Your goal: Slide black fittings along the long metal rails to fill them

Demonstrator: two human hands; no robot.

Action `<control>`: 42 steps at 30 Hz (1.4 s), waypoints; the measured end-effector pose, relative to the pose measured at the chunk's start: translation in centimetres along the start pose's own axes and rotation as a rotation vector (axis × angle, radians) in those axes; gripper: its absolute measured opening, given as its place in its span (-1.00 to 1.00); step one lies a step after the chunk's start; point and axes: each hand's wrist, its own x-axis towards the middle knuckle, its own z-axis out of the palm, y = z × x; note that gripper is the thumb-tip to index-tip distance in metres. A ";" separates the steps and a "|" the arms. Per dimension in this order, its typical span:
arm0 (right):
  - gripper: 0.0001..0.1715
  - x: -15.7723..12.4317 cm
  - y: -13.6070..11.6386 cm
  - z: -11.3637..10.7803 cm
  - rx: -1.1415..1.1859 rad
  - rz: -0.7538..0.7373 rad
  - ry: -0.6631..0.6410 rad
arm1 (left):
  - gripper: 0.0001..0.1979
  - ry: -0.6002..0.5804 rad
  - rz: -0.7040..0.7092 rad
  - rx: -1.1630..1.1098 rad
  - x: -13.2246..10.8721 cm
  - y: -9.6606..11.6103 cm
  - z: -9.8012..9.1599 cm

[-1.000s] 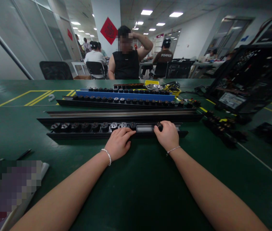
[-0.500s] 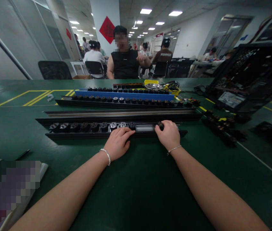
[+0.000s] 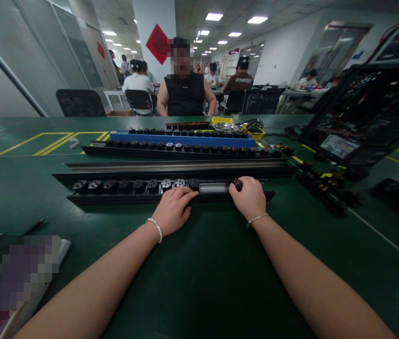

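Note:
A long black power strip rail [image 3: 115, 197] lies across the green table [image 3: 203, 263] in front of me, with several socket modules [image 3: 132, 185] seated in its left half and a bare silver gap [image 3: 212, 188] near the middle. My left hand [image 3: 173, 209] rests on the rail's front edge, fingers curled and pressing beside the last seated module. My right hand [image 3: 251, 197] is closed over a black socket module [image 3: 236, 182] in the channel, just right of the gap.
More rails [image 3: 178, 167] and a blue strip [image 3: 185, 139] with sockets lie behind. Loose black modules [image 3: 323, 186] sit at the right, near a black crate [image 3: 369, 113]. A person in a black top [image 3: 185, 94] sits across the table. A pen [image 3: 33, 227] lies at left.
My right hand has shifted slightly to the right along the rail with the module. The person opposite lowered a raised arm. My left hand has stayed put.

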 end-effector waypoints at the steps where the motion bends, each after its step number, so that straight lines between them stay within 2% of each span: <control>1: -0.66 0.0 0.0 0.0 -0.003 0.003 -0.004 | -0.54 0.000 0.002 -0.003 0.0 0.0 0.0; 42: -0.68 1.4 1.8 -1.7 -0.095 0.179 -0.079 | -0.53 0.009 0.008 -0.005 0.0 -0.2 0.2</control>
